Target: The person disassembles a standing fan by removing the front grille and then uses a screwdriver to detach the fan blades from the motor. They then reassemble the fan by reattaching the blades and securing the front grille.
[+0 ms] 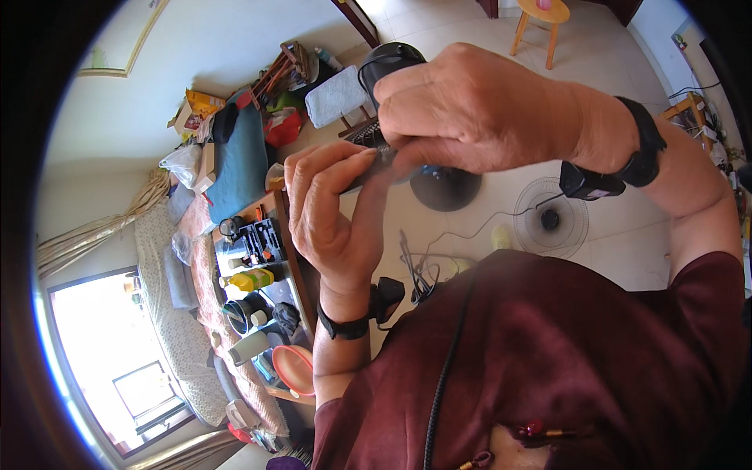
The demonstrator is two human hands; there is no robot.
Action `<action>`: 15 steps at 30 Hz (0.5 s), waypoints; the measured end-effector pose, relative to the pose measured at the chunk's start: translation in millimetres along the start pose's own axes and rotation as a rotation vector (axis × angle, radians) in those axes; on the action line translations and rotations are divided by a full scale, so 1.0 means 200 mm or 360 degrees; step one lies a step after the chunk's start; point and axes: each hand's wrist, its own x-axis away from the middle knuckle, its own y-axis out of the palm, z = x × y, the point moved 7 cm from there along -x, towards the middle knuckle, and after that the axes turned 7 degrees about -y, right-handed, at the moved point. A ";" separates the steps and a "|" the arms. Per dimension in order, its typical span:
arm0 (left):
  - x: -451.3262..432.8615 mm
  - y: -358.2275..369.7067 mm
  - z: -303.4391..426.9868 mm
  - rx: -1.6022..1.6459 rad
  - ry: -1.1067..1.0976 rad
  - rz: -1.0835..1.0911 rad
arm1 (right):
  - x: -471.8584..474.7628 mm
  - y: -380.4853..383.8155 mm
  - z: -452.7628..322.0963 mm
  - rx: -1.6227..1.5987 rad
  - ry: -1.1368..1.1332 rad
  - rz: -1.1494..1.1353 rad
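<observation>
Both hands are raised close together in front of a black rounded fan housing (390, 59). My left hand (338, 217) pinches a dark, thin, partly see-through piece (375, 167) between thumb and fingers. Curled fingers and a bent thumb mark my right hand (470, 111), just beside that piece; its fingertips are hidden, so I cannot tell what they grip. Part of a dark wire grille (365, 135) shows behind the hands. Below them on the floor is a round black base (445, 189). A round wire fan guard (551, 219) lies to its right.
A dark cable (420, 267) is bunched on the tiled floor near my body. At left, a table (296, 252) carries an open tool case (262, 239), a yellow bottle (252, 280) and an orange-rimmed bowl (294, 370). A wooden stool (543, 12) stands at the far side.
</observation>
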 end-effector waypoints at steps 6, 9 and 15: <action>-0.01 -0.01 0.00 0.0015 -0.0004 0.0010 | 0.02 0.00 -0.05 0.0266 0.0006 0.0183; -0.02 0.00 0.00 0.0049 -0.0010 -0.0040 | 0.01 0.00 0.01 0.0004 0.0045 0.0081; -0.06 0.01 -0.04 0.0320 -0.0460 -0.0301 | 0.01 0.00 0.09 -0.0400 0.0305 -0.0006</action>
